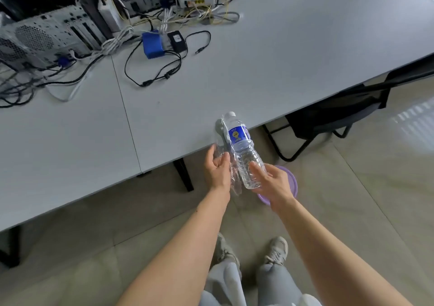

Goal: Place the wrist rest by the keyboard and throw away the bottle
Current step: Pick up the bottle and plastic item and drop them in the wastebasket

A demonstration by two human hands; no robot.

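Observation:
A clear plastic bottle (242, 148) with a white cap and a blue label is held just off the front edge of the grey table (281, 59). My right hand (272, 183) grips its lower end from below. My left hand (217, 167) pinches a piece of clear plastic wrap (231, 164) that hangs along the bottle's left side. Under my right hand a purple round bin (292, 183) stands on the floor, mostly hidden. No wrist rest or keyboard is in view.
Computer cases (44, 38), a blue box (152, 44), a black adapter (177, 40) and tangled cables (150, 71) crowd the table's far left. A black chair (328, 117) stands under the table at right. My feet are on the tiled floor below.

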